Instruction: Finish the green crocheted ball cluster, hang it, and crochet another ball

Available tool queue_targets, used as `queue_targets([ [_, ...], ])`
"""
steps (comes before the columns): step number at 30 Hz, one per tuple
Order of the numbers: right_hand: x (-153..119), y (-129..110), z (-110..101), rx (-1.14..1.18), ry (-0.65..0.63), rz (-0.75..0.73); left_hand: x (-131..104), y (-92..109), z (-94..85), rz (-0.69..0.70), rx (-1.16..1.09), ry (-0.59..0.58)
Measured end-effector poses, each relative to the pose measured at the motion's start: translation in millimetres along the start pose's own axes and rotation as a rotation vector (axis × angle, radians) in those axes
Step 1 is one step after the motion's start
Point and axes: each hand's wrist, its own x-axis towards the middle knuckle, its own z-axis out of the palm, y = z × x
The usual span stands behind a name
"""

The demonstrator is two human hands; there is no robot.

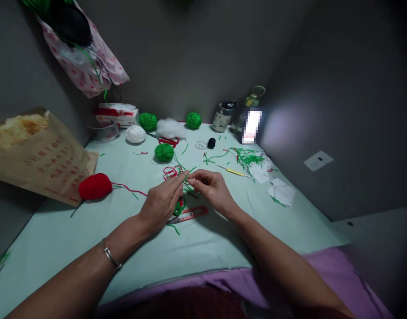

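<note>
My left hand point(161, 201) is closed around a small green and red crocheted piece point(180, 206), which shows below its fingers. The fingertips of my right hand point(211, 188) are pinched together close to the left fingertips; what lies between them is too small to make out. Behind the hands lies a loose tangle of red yarn point(170, 172), with a green ball point(164, 153) further back. Orange-handled thread snips point(193, 213) rest on the table just below the hands. A red yarn ball point(95, 186) sits to the left, its strand running toward my left hand.
At the right lie a yellow-handled hook point(234, 172) and green yarn scraps point(248, 157). Red-handled scissors point(169, 141), white stuffing point(170, 128), a white ball point(135, 134) and a pen jar point(222, 117) stand at the back. A paper bag point(53, 161) leans in from the left.
</note>
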Motion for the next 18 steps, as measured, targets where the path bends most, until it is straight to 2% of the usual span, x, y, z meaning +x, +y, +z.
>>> queue_targets([
  [9,2.1,2.3,-0.9,0.005,-0.026,0.005,2.2,5.4,-3.2,-0.061,0.131,0.012],
  [18,6.3,9.9,0.6,0.013,-0.035,0.029,4.8,3.0,-3.6,-0.095,0.187,-0.062],
])
